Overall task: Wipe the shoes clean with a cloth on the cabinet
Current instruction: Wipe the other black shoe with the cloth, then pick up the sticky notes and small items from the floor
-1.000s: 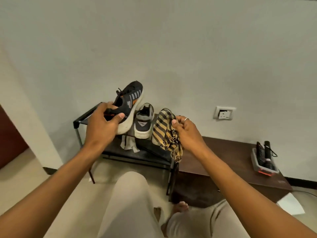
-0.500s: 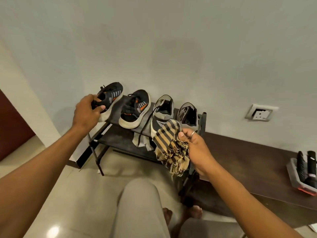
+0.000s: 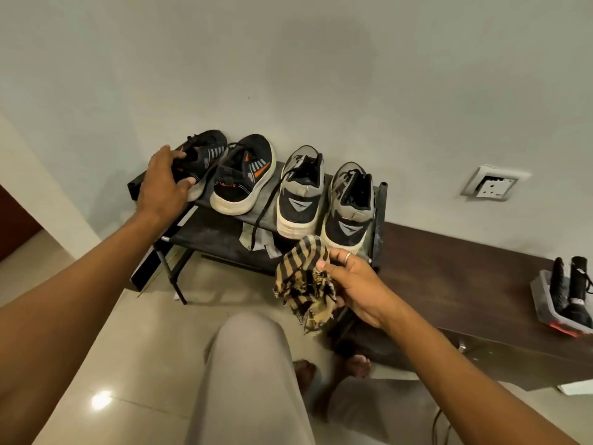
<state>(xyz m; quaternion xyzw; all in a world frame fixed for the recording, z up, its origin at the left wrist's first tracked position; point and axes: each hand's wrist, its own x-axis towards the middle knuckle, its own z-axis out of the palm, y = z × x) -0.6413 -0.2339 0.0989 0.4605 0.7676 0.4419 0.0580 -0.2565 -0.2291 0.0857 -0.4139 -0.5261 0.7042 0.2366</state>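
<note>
Several shoes stand in a row on the top shelf of a black shoe rack (image 3: pixel 221 239). My left hand (image 3: pixel 163 184) grips the heel of the leftmost black shoe (image 3: pixel 205 152), which rests on the shelf at its left end. Beside it sits its black and orange mate (image 3: pixel 245 175), then a grey shoe (image 3: pixel 301 194) and a second grey shoe (image 3: pixel 351 203). My right hand (image 3: pixel 353 284) holds a bunched tan and black striped cloth (image 3: pixel 305 281) in front of the rack, just below the right grey shoe.
A dark brown low cabinet (image 3: pixel 455 284) stands right of the rack, with a tray of torches (image 3: pixel 568 297) on its far end. A wall socket (image 3: pixel 491 184) is above it. A pale rag (image 3: pixel 253 239) lies on the lower shelf. My knee (image 3: pixel 253 364) and bare feet are below.
My left hand has set the black shoe down at the rack's left end, still gripping it. My right hand with the cloth has dropped lower in front of the rack. The view has shifted left.
</note>
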